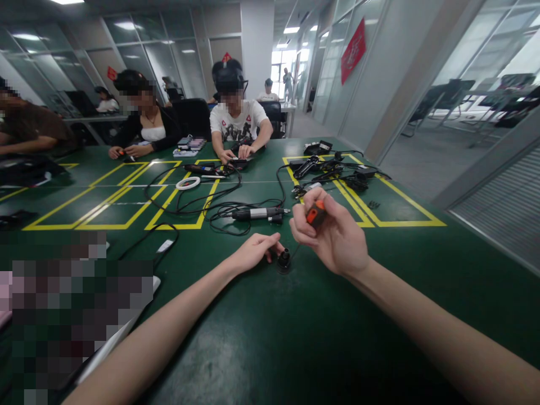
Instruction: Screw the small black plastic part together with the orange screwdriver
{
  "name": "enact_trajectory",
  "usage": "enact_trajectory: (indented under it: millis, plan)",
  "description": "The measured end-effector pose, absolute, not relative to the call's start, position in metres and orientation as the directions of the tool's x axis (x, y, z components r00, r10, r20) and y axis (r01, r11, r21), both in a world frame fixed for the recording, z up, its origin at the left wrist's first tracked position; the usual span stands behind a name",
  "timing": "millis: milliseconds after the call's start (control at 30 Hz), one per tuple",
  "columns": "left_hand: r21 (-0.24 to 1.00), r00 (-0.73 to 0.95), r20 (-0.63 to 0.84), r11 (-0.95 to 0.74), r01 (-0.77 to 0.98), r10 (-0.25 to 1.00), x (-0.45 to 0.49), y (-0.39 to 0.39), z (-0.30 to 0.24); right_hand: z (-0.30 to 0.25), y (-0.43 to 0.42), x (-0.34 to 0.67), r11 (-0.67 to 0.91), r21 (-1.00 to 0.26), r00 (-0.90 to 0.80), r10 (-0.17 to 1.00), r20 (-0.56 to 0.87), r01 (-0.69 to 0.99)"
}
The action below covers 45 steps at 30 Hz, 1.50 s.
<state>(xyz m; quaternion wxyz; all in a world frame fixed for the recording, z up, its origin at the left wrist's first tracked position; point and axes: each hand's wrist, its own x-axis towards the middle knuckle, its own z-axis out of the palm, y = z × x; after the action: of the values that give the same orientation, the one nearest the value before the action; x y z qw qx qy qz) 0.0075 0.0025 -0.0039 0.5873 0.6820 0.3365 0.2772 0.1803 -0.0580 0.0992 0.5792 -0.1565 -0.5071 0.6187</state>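
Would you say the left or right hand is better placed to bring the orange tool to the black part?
Probably right: the right hand grips the orange tool close to the black part, while the left hand rests on the table, fingers at that part.

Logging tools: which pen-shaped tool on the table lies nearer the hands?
The silver-and-black tool just beyond the left hand; the dark tool lies farther, by the white ring.
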Motion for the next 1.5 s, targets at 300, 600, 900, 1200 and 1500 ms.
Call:
enact_trajectory:
  millis: [300,600,900,1200,1500]
  plan:
    - [0.982,0.619,-0.01,-0.108,0.153,0.785,0.008,0.003,-0.003,0.1,-0.059,0.18,0.099,-0.822,-0.357,0.866,0.349,-0.561]
    - [0.984,0.652,-0.025,-0.096,0.15,0.758,0.003,0.002,-0.002,0.097,-0.061,0.179,0.204,-0.838,-0.328,0.853,0.406,-0.507]
    - [0.98,0.642,-0.076,-0.06,0.188,0.763,0.002,-0.003,0.007,0.1,-0.067,0.174,0.094,-0.801,-0.325,0.881,0.343,-0.591]
    - [0.996,0.631,-0.057,-0.003,0.094,0.774,0.004,0.001,0.002,0.098,-0.066,0.175,0.148,-0.845,-0.397,0.832,0.387,-0.513]
    - [0.998,0.622,-0.058,0.055,0.024,0.781,0.002,0.0,0.005,0.098,-0.07,0.173,0.14,-0.815,-0.359,0.846,0.393,-0.562]
